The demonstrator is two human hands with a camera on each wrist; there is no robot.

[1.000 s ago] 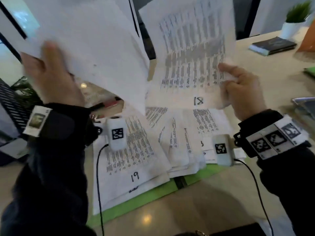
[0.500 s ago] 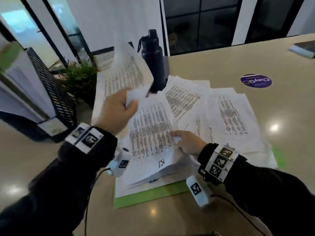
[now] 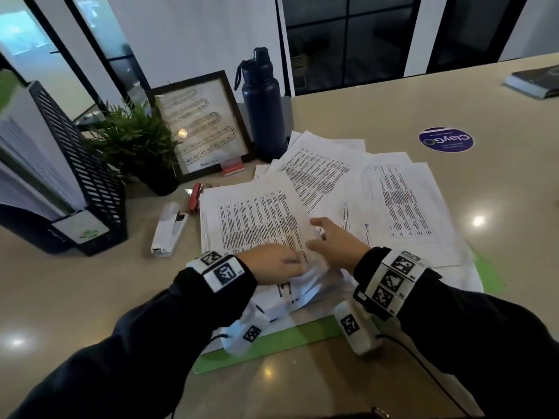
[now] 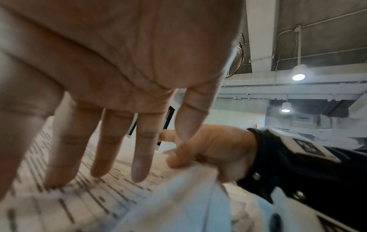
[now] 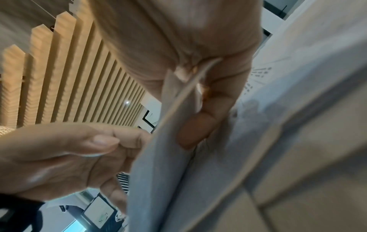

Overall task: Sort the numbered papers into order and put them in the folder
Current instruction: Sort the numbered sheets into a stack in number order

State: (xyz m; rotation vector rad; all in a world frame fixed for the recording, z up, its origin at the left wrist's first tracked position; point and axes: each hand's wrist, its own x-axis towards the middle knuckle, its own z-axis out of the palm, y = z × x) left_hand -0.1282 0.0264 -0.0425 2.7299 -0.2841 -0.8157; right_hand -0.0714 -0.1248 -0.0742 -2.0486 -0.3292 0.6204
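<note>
I see the papers (image 3: 329, 204) spread in a loose, overlapping heap on the green folder (image 3: 272, 343), which lies flat at the near edge of the desk (image 3: 453, 101), its green showing along the front and at the right. My left hand (image 3: 273, 264) lies flat on the top printed sheet, fingers (image 4: 139, 157) straight and pressing on the text. My right hand (image 3: 335, 241) is just beside it, thumb and fingers pinching the lifted edge of a sheet (image 5: 168, 141). A handwritten number shows below the left hand, too blurred to read. Toward the far left of the desk stand a dark bottle (image 3: 261, 107), a framed picture (image 3: 201, 125), a small plant (image 3: 136, 140) and a black file rack (image 3: 75, 176); a white stapler (image 3: 169, 228) lies just left of the papers.
</note>
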